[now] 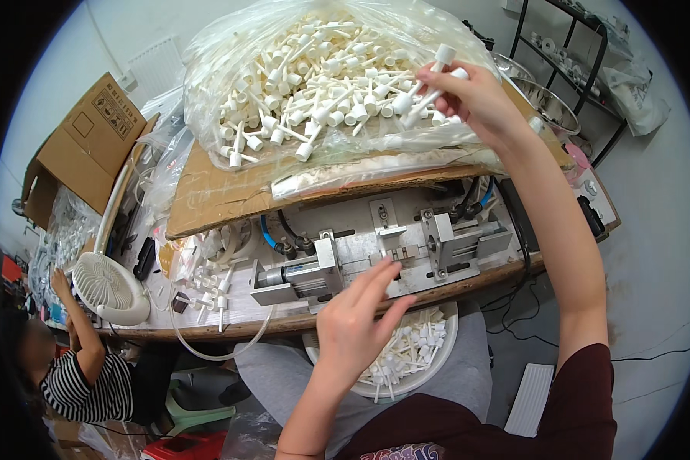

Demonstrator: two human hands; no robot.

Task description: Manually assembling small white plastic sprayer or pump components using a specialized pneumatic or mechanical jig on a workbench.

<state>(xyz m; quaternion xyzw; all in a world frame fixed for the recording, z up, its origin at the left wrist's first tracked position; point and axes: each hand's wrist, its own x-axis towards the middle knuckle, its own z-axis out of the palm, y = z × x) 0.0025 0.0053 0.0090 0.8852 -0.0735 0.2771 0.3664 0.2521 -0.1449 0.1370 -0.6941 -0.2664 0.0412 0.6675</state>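
My right hand (471, 96) is raised at the far right of a large heap, its fingers closed around a few white plastic stemmed caps (444, 55). The heap of similar white stemmed caps (322, 77) lies in an opened clear plastic bag (215, 57). Lower down, my left hand (353, 326) reaches over the table edge with its thumb apart and fingers stretched out. Its fingertips are close to the middle of a metal clamping fixture (395, 253); whether they touch it I cannot tell. Nothing shows in that hand.
Pneumatic cylinders (299, 276) flank the fixture under a cardboard sheet (215, 195). A white basin (454, 337) of stemmed caps sits between my legs. Loose caps (207, 299) and a white fan (111, 287) are at left, where another person (92, 376) sits. Black cables (525, 287) hang at right.
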